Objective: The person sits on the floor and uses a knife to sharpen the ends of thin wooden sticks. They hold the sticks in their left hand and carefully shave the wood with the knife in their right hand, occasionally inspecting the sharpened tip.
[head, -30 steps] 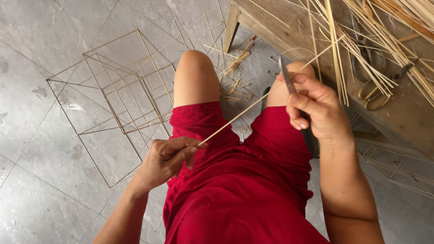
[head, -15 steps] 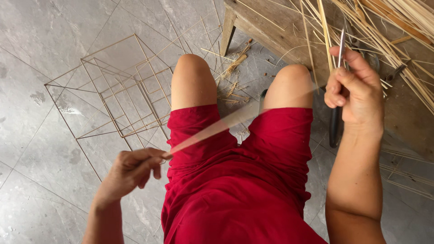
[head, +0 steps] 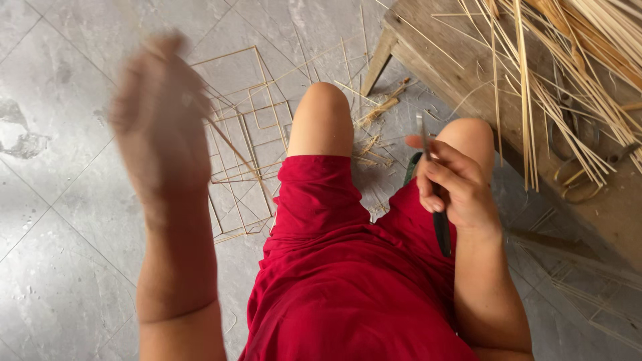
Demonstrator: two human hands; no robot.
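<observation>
The right hand [head: 449, 190] is closed in a fist around a knife [head: 435, 194], its thin grey metal blade standing up past the fingers and its dark, smooth handle running down out of the bottom of the fist, over the red cloth of the shorts [head: 348, 267]. This hand rests above the right thigh, just below the bare right knee. The left hand [head: 159, 117] is raised over the floor [head: 60, 200] to the left of the left knee and is badly blurred, so whether it is open or closed, and whether it holds anything, cannot be told; a thin pale sliver seems to cross just beside it, but it is too smeared to name. Behind that hand, on the grey, glossy stone-look tiles, lies a frame [head: 247, 154] of thin pale bamboo sticks joined into nested rectangles, an open, box-like lattice with sharp corners. Short splinters and curled shavings [head: 378, 113] of the same pale wood are scattered on the tiles between the knees and the low bench. The bench [head: 441, 67], of rough, weathered brown planks with a slanted leg, fills the upper right; long, straight, straw-coloured bamboo strips [head: 555, 73] lie heaped across its top, spilling over its near edge.
</observation>
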